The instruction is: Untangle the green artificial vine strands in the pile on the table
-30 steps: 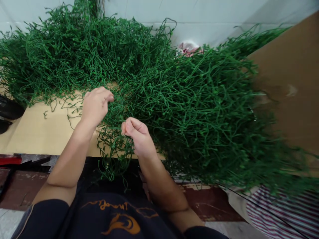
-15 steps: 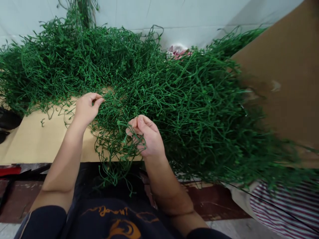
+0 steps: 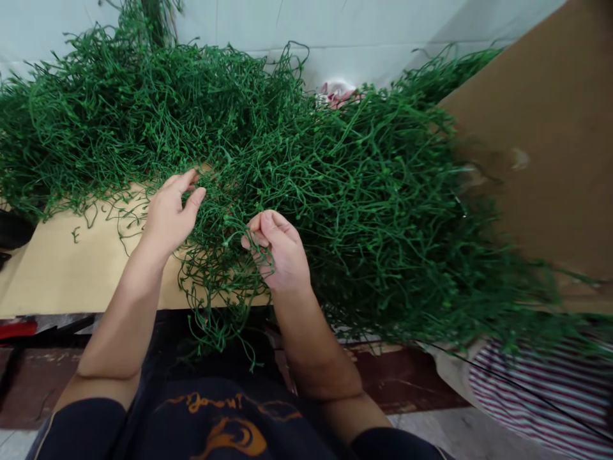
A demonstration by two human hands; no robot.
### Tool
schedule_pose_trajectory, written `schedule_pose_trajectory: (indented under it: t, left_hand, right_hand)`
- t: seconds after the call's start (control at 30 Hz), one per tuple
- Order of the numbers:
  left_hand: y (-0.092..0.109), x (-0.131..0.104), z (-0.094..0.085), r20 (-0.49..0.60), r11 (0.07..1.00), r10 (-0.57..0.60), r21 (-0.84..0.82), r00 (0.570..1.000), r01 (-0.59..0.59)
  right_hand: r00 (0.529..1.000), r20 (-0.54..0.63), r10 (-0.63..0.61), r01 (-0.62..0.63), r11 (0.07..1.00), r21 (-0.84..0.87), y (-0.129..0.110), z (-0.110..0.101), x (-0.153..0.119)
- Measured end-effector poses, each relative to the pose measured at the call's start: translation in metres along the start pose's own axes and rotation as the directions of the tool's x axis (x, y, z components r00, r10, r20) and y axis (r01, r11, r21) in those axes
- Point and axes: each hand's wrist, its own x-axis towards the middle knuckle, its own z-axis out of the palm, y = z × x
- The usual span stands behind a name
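A long, tangled heap of thin green plastic stems [image 3: 354, 185] with small buds lies across the cardboard surface [image 3: 90, 268]. My left hand [image 3: 173, 207] is at the near edge of the heap, thumb and fingers apart, with nothing seen between them. To its right, my right hand [image 3: 280, 249] is closed in a pinch on green stems, which curl over its palm. A looser clump of stems [image 3: 215, 281] hangs between my hands over the cardboard's front edge.
On the right rises a large brown cardboard flap [image 3: 541, 153]. Pink and white material [image 3: 338, 94] lies behind the heap by the tiled wall [image 3: 268, 22]. Striped cloth [image 3: 536, 390] is at lower right, and a red object [image 3: 18, 328] at lower left.
My left thumb and fingers have opened out of a pinch. My right hand keeps its hold on the stems. The whole view has shifted slightly.
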Motion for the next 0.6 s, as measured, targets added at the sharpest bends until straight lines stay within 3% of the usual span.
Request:
schedule_pose_trajectory:
  t: [0.17, 0.23, 0.4, 0.6]
  left_hand:
    - [0.023, -0.017, 0.004, 0.281, 0.996, 0.053, -0.081, 0.958, -0.031]
    - [0.027, -0.019, 0.008, 0.335, 0.996, 0.061, -0.080, 0.940, -0.036]
    - [0.024, -0.019, 0.012, 0.358, 0.989, 0.145, -0.072, 0.922, -0.128]
    - [0.027, -0.032, 0.005, 0.348, 0.957, 0.283, -0.044, 0.894, -0.286]
  right_hand:
    - [0.992, -0.035, -0.118, 0.113, 0.984, -0.135, 0.004, 0.003, 0.003]
    - [0.988, -0.023, -0.155, 0.150, 0.975, -0.162, 0.006, 0.004, 0.003]
    - [0.987, -0.031, -0.159, 0.150, 0.971, -0.186, 0.003, 0.001, 0.007]
    - [0.964, -0.135, -0.228, 0.201, 0.960, -0.193, -0.001, -0.003, 0.024]
